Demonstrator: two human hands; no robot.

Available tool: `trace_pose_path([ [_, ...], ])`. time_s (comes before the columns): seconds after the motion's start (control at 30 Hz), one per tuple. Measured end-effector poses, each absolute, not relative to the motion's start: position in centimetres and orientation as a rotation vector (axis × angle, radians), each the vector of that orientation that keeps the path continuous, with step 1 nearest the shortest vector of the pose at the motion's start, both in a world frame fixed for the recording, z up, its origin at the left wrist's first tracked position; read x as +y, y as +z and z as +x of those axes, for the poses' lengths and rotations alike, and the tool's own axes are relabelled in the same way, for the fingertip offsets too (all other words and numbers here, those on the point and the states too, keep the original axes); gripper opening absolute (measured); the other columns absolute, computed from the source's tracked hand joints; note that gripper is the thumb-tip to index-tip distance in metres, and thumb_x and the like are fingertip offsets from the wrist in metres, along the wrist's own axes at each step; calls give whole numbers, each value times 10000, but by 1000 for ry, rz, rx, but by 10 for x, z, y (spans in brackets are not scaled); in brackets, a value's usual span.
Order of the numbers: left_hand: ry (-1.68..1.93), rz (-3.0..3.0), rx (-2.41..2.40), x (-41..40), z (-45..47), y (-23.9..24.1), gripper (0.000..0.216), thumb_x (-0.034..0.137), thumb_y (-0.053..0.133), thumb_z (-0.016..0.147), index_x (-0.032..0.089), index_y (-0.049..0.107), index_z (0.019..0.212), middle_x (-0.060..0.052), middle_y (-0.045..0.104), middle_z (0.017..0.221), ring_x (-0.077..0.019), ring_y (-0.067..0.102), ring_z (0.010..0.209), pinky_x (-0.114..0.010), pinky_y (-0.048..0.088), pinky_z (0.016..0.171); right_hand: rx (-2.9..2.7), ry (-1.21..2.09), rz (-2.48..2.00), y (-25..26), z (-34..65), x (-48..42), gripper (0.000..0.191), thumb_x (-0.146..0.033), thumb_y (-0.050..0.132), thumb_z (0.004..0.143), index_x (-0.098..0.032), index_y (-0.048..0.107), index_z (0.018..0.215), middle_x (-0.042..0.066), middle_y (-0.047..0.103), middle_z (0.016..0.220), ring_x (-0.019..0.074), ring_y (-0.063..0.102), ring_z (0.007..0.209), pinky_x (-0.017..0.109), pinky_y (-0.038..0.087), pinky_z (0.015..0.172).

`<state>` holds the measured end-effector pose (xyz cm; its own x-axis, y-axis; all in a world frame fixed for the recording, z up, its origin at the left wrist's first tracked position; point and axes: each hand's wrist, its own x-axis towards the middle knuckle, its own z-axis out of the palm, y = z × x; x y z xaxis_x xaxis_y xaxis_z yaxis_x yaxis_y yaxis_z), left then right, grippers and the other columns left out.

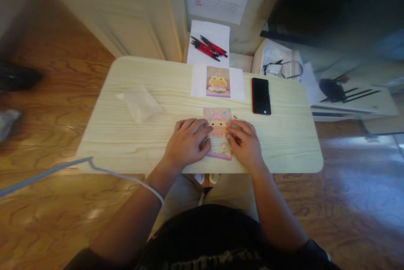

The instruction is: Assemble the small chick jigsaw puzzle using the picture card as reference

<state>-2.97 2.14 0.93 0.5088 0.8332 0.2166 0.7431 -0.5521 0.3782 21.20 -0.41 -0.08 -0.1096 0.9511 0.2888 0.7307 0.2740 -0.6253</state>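
Observation:
A small picture puzzle [218, 133] with a yellow chick on pink lies near the front edge of the pale wooden table [142, 135]. My left hand [187, 141] rests palm down on its left side with the fingers laid flat over it. My right hand [244, 141] lies on its right side, fingers curled slightly with the tips pressing the picture's surface. Whether a loose piece sits under the fingertips is hidden. A matching chick picture [217, 81] lies on white paper [198, 80] farther back.
A black phone [261, 95] lies right of the reference picture. A clear plastic bag [140, 102] sits at the left. Red and black pens [208, 46] lie on paper behind the table. A white cable [94, 167] crosses the front left edge.

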Motion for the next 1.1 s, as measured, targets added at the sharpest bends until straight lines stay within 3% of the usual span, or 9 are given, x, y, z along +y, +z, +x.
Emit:
trace_pose_path([
  [0.27, 582, 2578, 1304, 20, -30, 4, 354, 303, 561, 967, 321, 745, 1270, -51, 660, 1451, -298, 612, 1261, -524, 432, 1046, -2028, 327, -1454, -10, 208, -4, 220, -279, 662, 975, -316, 799, 1144, 44, 710, 1355, 296, 543, 1355, 562, 408, 1181],
  [0.43, 694, 2486, 1332, 19, -31, 0, 277, 335, 554, 981, 281, 799, 1099, -24, 745, 1331, -264, 655, 1209, -491, 441, 1065, -2064, 303, -1420, -12, 212, -3, 215, -284, 649, 984, -301, 802, 1135, 46, 733, 1314, 287, 573, 1303, 558, 395, 1182],
  [0.73, 727, 2427, 1462, 21, -30, 2, 331, 337, 600, 912, 248, 777, 1177, -34, 755, 1308, -283, 650, 1196, -495, 454, 1039, -2008, 329, -1363, -11, 210, -5, 228, -225, 630, 969, -247, 783, 1137, 80, 734, 1266, 260, 618, 1232, 486, 459, 1152],
  [0.97, 724, 2431, 1454, 20, -30, 3, 342, 332, 608, 901, 270, 767, 1197, -30, 744, 1333, -286, 650, 1195, -504, 447, 1039, -1949, 331, -1412, -11, 210, -9, 204, -231, 614, 973, -256, 780, 1089, 73, 753, 1230, 271, 639, 1203, 562, 374, 1216],
  [1.1, 729, 2452, 1439, 20, -30, 3, 341, 331, 598, 914, 261, 763, 1204, -22, 742, 1341, -276, 652, 1187, -498, 445, 1038, -1951, 326, -1408, -11, 210, -9, 194, -243, 627, 970, -256, 780, 1088, 71, 750, 1227, 267, 636, 1205, 546, 385, 1213],
])
